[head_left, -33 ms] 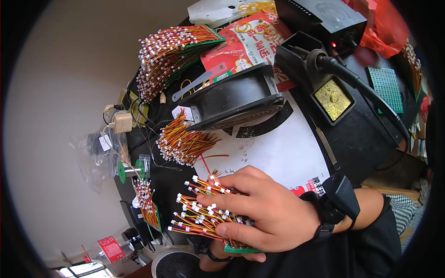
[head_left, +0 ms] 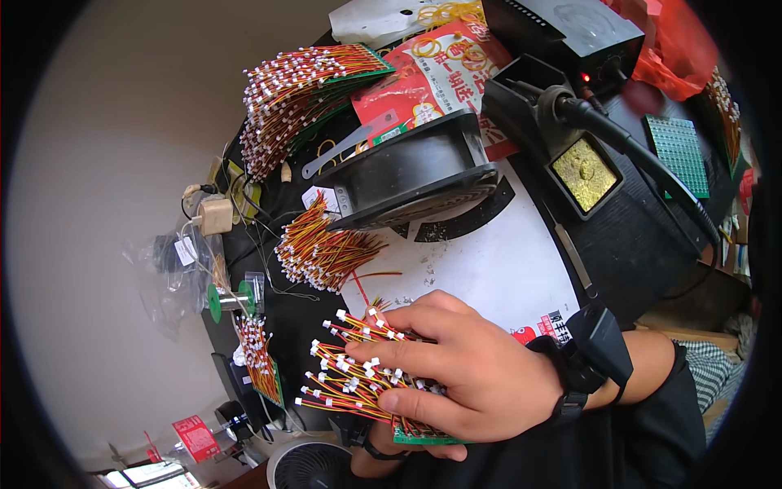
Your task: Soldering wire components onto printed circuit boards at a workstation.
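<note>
A green circuit board (head_left: 423,436) is held low in front of me, bristling with red, yellow and black wires that end in white plugs (head_left: 346,367). My right hand (head_left: 472,367) lies over these wires, its fingers curved across them and pressing them toward the left. Beneath the board is my left hand (head_left: 448,451), mostly hidden; a fingertip shows under the near edge and the wrist to its left. Just beyond, a loose bundle of similar wires (head_left: 326,248) rests on the table beside a black fan (head_left: 415,167).
Wired boards (head_left: 309,90) are stacked at the far left; another wired board (head_left: 261,363) stands nearer. A solder spool (head_left: 230,301) is at left. On the right are a soldering iron (head_left: 619,138) in its stand, a yellow cleaning sponge (head_left: 585,173), tweezers (head_left: 577,261) and a bare board (head_left: 678,155).
</note>
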### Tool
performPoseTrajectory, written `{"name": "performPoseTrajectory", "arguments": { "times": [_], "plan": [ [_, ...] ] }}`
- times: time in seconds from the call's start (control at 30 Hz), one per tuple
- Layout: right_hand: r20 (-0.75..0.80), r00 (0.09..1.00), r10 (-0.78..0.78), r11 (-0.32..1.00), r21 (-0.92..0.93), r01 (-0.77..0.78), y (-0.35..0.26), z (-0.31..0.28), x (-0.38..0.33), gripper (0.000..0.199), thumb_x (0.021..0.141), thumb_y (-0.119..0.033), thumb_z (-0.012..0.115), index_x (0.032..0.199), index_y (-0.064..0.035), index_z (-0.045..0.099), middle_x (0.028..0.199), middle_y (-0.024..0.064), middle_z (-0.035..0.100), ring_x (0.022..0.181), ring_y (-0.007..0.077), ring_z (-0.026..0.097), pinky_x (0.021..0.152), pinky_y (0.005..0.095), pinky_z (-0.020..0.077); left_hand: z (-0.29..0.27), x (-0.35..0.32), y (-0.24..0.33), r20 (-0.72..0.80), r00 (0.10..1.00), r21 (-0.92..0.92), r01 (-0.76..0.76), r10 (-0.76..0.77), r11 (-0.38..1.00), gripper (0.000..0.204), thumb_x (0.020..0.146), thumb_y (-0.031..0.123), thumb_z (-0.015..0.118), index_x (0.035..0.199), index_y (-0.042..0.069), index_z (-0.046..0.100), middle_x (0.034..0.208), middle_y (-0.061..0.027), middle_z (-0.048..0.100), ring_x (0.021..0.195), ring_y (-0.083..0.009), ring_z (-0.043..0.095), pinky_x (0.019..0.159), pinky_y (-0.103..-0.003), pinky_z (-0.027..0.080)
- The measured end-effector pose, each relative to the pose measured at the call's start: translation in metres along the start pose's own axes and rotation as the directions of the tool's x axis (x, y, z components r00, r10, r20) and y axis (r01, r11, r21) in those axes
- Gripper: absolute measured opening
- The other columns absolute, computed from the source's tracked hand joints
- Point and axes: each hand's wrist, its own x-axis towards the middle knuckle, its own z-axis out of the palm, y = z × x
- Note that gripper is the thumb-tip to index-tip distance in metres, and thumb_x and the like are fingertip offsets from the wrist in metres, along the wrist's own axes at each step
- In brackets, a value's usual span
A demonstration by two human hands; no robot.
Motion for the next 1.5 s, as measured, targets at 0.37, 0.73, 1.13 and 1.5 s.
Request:
{"name": "performPoseTrajectory", "arguments": {
  "times": [0.37, 0.73, 1.13, 1.5],
  "plan": [
    [-0.008, 0.999, -0.040, 0.997, -0.061, 0.039, 0.0032, -0.0007, 0.0018, 0.039, 0.092, -0.019, 0.073, 0.130, -0.0111, 0.070, 0.123, 0.0176, 0.062, 0.106, 0.0331, 0.060, 0.093, 0.0427, 0.0476, -0.0001, -0.0010, -0.0014, -0.027, 0.998, -0.046, 0.060, -0.062, 0.997, 0.125, 0.081, 0.077, 0.066, 0.163, 0.005, 0.004, 0.157, -0.0216, 0.034, 0.139, -0.0309, 0.044, 0.117, -0.049, 0.036],
    [-0.013, 0.999, -0.046, 0.997, -0.066, 0.045, 0.0023, -0.0011, 0.0020, 0.039, 0.090, -0.019, 0.074, 0.127, -0.0106, 0.071, 0.122, 0.0167, 0.062, 0.104, 0.0333, 0.060, 0.093, 0.0426, 0.0479, -0.0005, 0.0012, -0.0010, -0.043, 0.995, -0.076, 0.084, -0.087, 0.994, 0.124, 0.082, 0.075, 0.067, 0.163, 0.005, 0.005, 0.157, -0.0217, 0.034, 0.140, -0.0310, 0.044, 0.117, -0.049, 0.036],
    [-0.029, 0.997, -0.078, 0.994, -0.075, 0.076, 0.0038, -0.0013, 0.0019, 0.040, 0.090, -0.020, 0.074, 0.129, -0.0106, 0.071, 0.120, 0.0171, 0.063, 0.101, 0.0328, 0.060, 0.091, 0.0425, 0.0480, -0.0005, 0.0013, -0.0013, -0.057, 0.992, -0.102, 0.104, -0.110, 0.989, 0.123, 0.082, 0.074, 0.068, 0.163, 0.005, 0.005, 0.157, -0.0217, 0.033, 0.140, -0.0312, 0.044, 0.117, -0.049, 0.036],
    [-0.018, 0.997, -0.077, 0.995, -0.071, 0.075, 0.0026, -0.0026, 0.0024, 0.039, 0.092, -0.021, 0.073, 0.129, -0.0111, 0.071, 0.120, 0.0171, 0.063, 0.100, 0.0328, 0.060, 0.091, 0.0423, 0.0483, -0.0008, -0.0010, -0.0013, -0.057, 0.989, -0.118, 0.127, -0.134, 0.985, 0.123, 0.083, 0.073, 0.068, 0.163, 0.005, 0.005, 0.158, -0.0217, 0.033, 0.141, -0.0313, 0.043, 0.117, -0.049, 0.036]
  ]
}}
